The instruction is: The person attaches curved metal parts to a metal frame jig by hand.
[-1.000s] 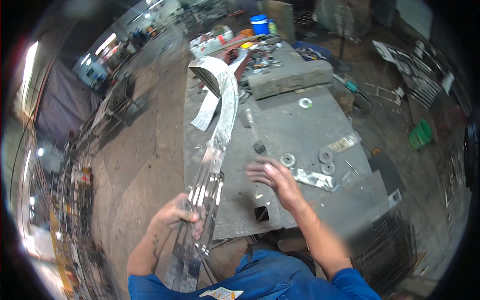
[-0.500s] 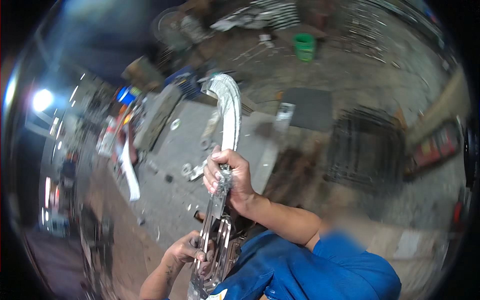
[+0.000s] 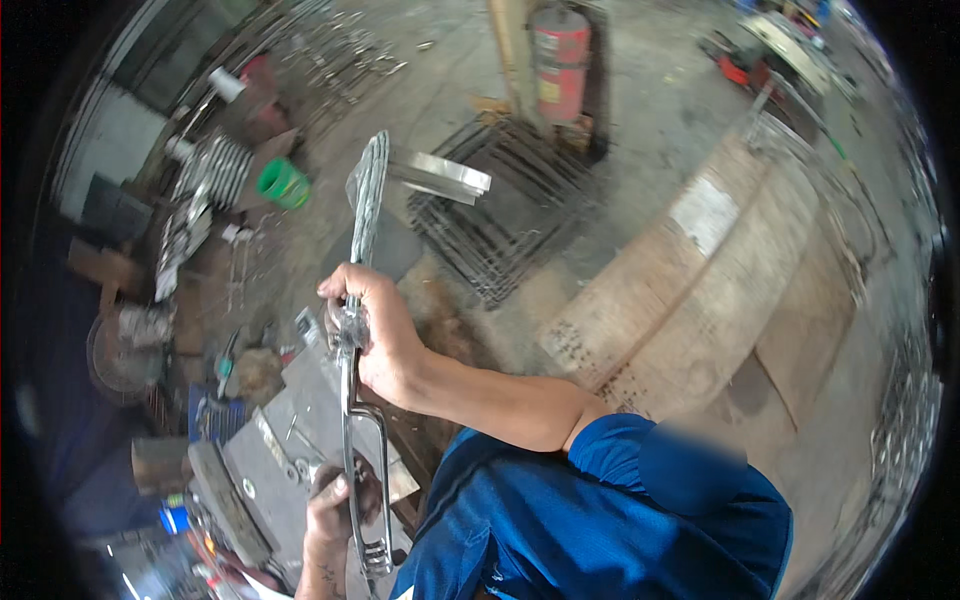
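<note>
A long shiny metal frame (image 3: 349,415) of narrow bars stands lengthwise in front of me, its far end sheathed in crinkled silver wrapping (image 3: 371,205). My right hand (image 3: 378,335) is closed around the frame just below the wrapped part. Lower down, my left hand (image 3: 328,512) grips the frame near its slotted near end, thumb on the bar and other fingers partly hidden behind it. Beyond the wrapped end, a bright silver metal piece (image 3: 445,178) shows; what it rests on or joins is unclear.
A grey worktable (image 3: 290,405) lies at the left, with a thick bar (image 3: 228,500) and small metal parts. Farther off are a green bucket (image 3: 284,184), a stack of dark metal frames (image 3: 500,225) and a red fire extinguisher (image 3: 560,65). Brown sheets (image 3: 650,290) cover floor at right.
My view has swung right, so the worktable now sits lower left and the extinguisher and brown sheets show. The frame has turned edge-on, still in both hands.
</note>
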The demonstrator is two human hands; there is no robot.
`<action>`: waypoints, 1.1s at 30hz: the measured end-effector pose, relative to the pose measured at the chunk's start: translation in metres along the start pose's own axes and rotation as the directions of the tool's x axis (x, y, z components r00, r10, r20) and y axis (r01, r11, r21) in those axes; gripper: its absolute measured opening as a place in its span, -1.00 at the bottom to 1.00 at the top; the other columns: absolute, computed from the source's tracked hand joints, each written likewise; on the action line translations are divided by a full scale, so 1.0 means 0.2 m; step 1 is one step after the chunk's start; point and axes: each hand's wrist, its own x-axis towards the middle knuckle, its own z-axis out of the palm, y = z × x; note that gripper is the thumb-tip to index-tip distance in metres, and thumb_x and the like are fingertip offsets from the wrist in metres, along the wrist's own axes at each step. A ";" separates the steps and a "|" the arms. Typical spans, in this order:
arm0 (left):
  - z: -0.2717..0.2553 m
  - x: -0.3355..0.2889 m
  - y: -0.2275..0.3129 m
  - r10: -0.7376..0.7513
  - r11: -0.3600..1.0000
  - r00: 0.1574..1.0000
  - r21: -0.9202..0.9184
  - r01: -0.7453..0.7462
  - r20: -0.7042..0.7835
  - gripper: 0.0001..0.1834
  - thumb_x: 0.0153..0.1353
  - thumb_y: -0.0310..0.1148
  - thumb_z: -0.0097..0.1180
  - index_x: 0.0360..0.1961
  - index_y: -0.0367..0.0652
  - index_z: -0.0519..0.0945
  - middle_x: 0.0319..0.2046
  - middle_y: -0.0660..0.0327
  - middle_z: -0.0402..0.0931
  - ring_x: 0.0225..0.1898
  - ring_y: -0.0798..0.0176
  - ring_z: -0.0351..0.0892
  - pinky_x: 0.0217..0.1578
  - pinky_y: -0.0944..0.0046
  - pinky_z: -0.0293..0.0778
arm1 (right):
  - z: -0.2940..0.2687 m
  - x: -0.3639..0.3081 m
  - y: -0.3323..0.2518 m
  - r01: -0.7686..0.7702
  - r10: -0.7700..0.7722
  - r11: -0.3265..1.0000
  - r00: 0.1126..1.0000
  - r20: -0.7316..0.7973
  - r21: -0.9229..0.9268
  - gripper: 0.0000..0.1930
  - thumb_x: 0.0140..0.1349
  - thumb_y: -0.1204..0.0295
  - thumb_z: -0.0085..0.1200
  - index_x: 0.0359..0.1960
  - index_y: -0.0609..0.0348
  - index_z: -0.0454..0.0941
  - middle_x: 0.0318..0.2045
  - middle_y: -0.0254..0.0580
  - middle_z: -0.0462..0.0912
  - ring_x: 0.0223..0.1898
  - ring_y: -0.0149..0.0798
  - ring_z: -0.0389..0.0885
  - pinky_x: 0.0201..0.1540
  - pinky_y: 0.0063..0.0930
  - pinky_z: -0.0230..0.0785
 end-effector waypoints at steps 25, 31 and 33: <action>0.34 1.11 0.91 -0.178 0.177 0.660 0.683 -0.709 0.730 -0.27 -0.07 -0.73 0.28 0.25 -0.36 0.48 -0.18 0.15 0.66 -0.17 0.28 0.68 -0.09 0.29 0.59 | -0.05 -0.33 -0.82 0.967 -0.928 0.245 0.215 -0.305 -0.066 -0.74 0.05 0.26 0.25 -0.55 -0.15 0.34 -0.68 -0.45 0.29 -0.66 -0.37 0.25 -0.53 -0.41 0.09; 0.62 1.69 0.89 -0.369 0.226 0.622 0.716 -0.660 0.690 -0.33 0.09 -0.68 0.21 0.30 -0.39 0.47 -0.03 -0.02 0.70 0.02 0.21 0.69 0.06 0.25 0.55 | -0.38 -0.25 -1.10 0.971 -0.848 0.188 0.086 -0.523 -0.146 -0.76 0.09 0.24 0.23 -0.53 -0.10 0.38 -0.67 -0.40 0.33 -0.65 -0.32 0.34 -0.52 -0.37 0.22; 0.79 1.86 0.91 -0.429 0.176 0.599 0.712 -0.679 0.677 -0.34 0.09 -0.68 0.22 0.30 -0.40 0.47 -0.02 -0.06 0.69 0.04 0.20 0.69 0.07 0.25 0.54 | -0.51 -0.22 -1.23 0.980 -0.792 0.192 0.124 -0.598 -0.052 -0.78 0.16 0.26 0.17 -0.53 -0.07 0.38 -0.70 -0.37 0.34 -0.69 -0.31 0.33 -0.56 -0.39 0.22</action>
